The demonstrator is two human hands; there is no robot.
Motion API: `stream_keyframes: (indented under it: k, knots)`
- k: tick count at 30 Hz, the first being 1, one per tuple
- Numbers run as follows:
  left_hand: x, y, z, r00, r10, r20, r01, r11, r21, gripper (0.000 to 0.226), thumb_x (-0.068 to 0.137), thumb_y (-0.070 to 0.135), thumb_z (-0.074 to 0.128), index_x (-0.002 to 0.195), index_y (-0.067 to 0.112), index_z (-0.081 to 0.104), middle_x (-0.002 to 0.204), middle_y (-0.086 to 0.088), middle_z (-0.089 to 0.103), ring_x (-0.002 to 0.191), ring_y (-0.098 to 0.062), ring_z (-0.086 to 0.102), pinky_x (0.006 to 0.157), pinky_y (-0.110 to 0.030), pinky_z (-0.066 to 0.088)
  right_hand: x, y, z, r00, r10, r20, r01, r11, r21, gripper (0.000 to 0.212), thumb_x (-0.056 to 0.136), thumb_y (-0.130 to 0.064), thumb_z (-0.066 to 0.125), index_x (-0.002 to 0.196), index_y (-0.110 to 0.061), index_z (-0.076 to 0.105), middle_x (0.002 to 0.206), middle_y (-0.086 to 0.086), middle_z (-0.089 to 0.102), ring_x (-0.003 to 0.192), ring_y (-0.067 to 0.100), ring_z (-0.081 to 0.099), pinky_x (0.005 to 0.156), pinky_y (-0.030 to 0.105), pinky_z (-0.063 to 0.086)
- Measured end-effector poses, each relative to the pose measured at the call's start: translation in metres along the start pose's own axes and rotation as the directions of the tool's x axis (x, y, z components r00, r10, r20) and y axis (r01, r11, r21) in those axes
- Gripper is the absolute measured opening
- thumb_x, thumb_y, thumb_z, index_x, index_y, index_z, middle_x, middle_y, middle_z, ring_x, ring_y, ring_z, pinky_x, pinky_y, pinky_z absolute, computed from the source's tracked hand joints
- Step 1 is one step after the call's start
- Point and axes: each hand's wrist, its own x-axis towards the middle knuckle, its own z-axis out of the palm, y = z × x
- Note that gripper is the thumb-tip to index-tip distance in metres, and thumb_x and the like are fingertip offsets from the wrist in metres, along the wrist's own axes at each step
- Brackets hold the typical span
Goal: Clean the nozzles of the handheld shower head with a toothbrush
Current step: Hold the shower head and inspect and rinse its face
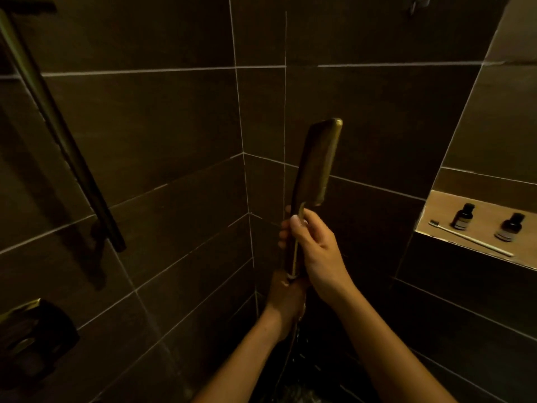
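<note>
A brass handheld shower head (318, 161) stands upright in front of the tiled corner, its flat rectangular head at the top. My right hand (315, 251) grips its handle high up, just under the head. My left hand (286, 301) holds the handle's lower end, where the hose (286, 362) hangs down. The nozzle face is turned away and in shadow. A white toothbrush (470, 238) lies on the niche shelf at the right, apart from both hands.
Two small dark bottles (463, 216) (510, 226) stand on the lit niche shelf (436, 209) behind the toothbrush. A brass slide rail (58, 126) runs down the left wall, with a dark fitting (32, 330) below it. Dark tiles cover all walls.
</note>
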Motion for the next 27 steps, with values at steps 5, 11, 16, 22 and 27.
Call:
stream_keyframes:
  k: [5,11,16,22,27]
  knots:
    - [-0.003,0.001,0.000,0.997,0.074,-0.011,-0.074,0.997,0.002,0.019,0.095,0.011,0.057,0.078,0.019,0.057,0.039,0.006,0.053,0.033,-0.005,0.045,0.041,-0.021,0.032,0.003,0.000,-0.001,0.999,0.000,-0.051,0.002,0.999,0.037,0.025,0.108,-0.026,0.041,0.113,-0.016,0.063,0.097,0.005,0.073,0.087,0.018,0.072,0.079,0.030,0.060]
    - [-0.001,0.002,0.006,0.999,0.037,-0.040,-0.034,0.998,0.058,0.024,0.095,0.014,0.059,0.076,0.020,0.045,0.044,0.006,0.056,0.041,-0.006,0.049,0.040,-0.019,0.034,0.011,0.000,0.008,0.982,-0.031,-0.188,0.031,1.000,-0.006,0.023,0.095,-0.036,0.066,0.111,-0.019,0.062,0.078,-0.002,0.062,0.066,0.010,0.062,0.057,0.024,0.053]
    - [0.003,0.003,0.001,0.999,0.019,0.029,-0.022,0.993,0.113,0.027,0.095,0.010,0.060,0.078,0.025,0.045,0.053,0.007,0.064,0.061,-0.009,0.051,0.054,-0.021,0.040,0.017,0.002,0.007,0.975,-0.136,-0.173,0.100,0.974,-0.202,0.019,0.094,-0.026,0.068,0.110,-0.018,0.062,0.079,-0.003,0.063,0.067,0.009,0.062,0.058,0.021,0.051]
    - [0.011,0.006,-0.005,0.999,-0.026,0.027,0.023,0.995,0.100,0.016,0.096,0.017,0.058,0.083,0.027,0.056,0.077,0.001,0.059,0.061,-0.011,0.052,0.055,-0.023,0.039,0.021,-0.001,0.006,0.982,-0.177,-0.071,0.130,0.896,-0.425,0.023,0.102,-0.040,0.051,0.095,-0.021,0.061,0.077,-0.004,0.060,0.062,0.005,0.055,0.056,0.020,0.048]
    - [0.028,0.012,-0.010,1.000,-0.011,0.022,0.009,0.996,0.083,0.006,0.093,0.020,0.064,0.087,0.019,0.065,0.070,0.002,0.060,0.055,-0.009,0.051,0.048,-0.018,0.039,0.033,-0.004,0.006,0.959,-0.250,-0.132,0.173,0.887,-0.427,0.044,0.095,-0.051,0.052,0.098,-0.010,0.067,0.074,-0.004,0.067,0.064,0.002,0.064,0.060,0.017,0.053]
